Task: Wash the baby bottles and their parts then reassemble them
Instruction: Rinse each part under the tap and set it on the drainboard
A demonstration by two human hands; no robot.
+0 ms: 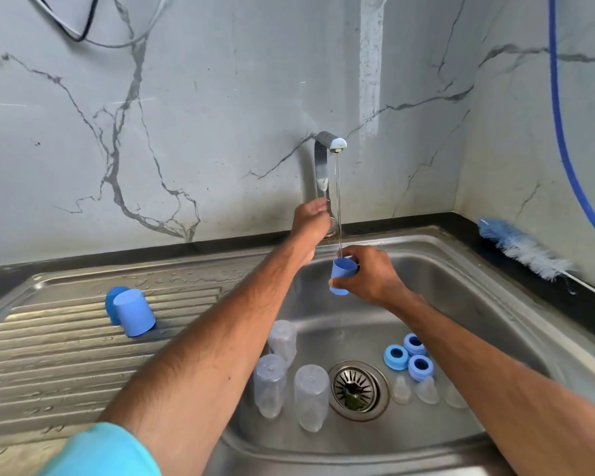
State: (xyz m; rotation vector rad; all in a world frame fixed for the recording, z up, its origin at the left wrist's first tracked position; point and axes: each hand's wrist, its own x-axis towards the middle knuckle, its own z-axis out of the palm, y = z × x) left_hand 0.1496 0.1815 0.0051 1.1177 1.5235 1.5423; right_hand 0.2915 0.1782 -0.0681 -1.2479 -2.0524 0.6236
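My right hand grips a blue bottle cap under a thin stream of water from the tap. My left hand reaches to the tap's base and holds its lever. Three clear bottles stand upside down in the sink basin left of the drain. Three blue collar rings lie right of the drain, with three clear teats in front of them. Two more blue caps stand upside down on the draining board.
A blue and white bottle brush lies on the dark counter at the back right. A blue hose hangs down the marble wall at the right. Black and white cables hang at the top left.
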